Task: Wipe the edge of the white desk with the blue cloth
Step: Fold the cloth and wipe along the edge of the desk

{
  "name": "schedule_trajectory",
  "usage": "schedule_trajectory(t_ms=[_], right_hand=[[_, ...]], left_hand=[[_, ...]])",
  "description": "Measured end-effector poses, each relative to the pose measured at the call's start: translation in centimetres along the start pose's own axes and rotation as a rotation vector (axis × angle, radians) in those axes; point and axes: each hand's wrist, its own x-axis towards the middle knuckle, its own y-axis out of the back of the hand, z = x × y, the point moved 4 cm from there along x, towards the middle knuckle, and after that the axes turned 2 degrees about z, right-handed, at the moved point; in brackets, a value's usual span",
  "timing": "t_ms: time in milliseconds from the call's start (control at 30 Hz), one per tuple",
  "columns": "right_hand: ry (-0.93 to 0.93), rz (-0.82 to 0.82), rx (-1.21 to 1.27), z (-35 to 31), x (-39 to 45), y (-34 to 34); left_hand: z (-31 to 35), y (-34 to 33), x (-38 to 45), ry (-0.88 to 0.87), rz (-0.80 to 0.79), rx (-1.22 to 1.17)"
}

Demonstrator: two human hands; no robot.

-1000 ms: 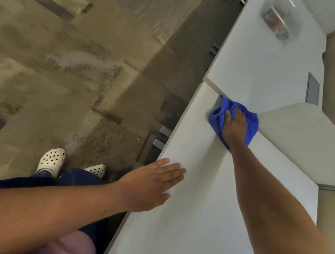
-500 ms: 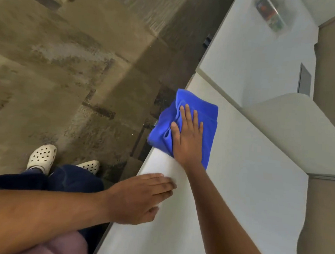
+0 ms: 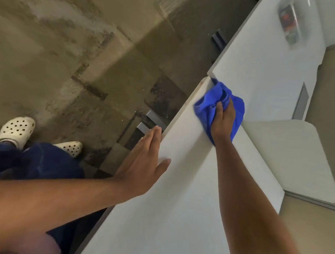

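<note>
At the far end of the white desk [image 3: 179,194], the right hand [image 3: 223,119] grips the bunched blue cloth [image 3: 207,107] near the left edge. The left hand [image 3: 142,162] lies flat, fingers together, over that edge. Bare desk stretches between them. Far right, a clear box [image 3: 291,21] holds something blurry.

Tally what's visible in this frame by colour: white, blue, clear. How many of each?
White: 4, near desk, far desk, two clogs
Blue: 2, cloth under the right hand, trousers
Clear: 1, plastic container
Total: 7
</note>
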Motion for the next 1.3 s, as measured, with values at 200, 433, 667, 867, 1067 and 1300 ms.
schedule_trajectory(t_ms=[200, 433, 667, 867, 1067, 1300], right_hand=[[-0.307, -0.111, -0.077, -1.1, 3.3, -0.3], [-0.246, -0.080, -0.403, -9.4, 4.8, -5.3], [-0.181, -0.071, -0.433, -10.6, 3.8, -5.3], [-0.063, -0.128, -0.360, -9.6, -5.3, -5.8], [0.089, -0.210, -0.290, -8.2, -9.9, -5.6], [0.505, -0.249, -0.300, -8.9, -2.0, -4.9]], left_hand=[[-1.3, -1.6, 0.7, 0.074, -0.046, -0.202], [-0.7, -1.2, 0.8, -0.133, 0.017, -0.288], [-0.9, -1.5, 0.9, -0.124, -0.020, -0.312], [-1.1, -1.5, 1.1, -0.106, -0.042, -0.234], [-1.4, -1.2, 0.9, -0.016, 0.102, -0.233], [-1.6, -1.0, 0.6, 0.085, 0.034, -0.179]])
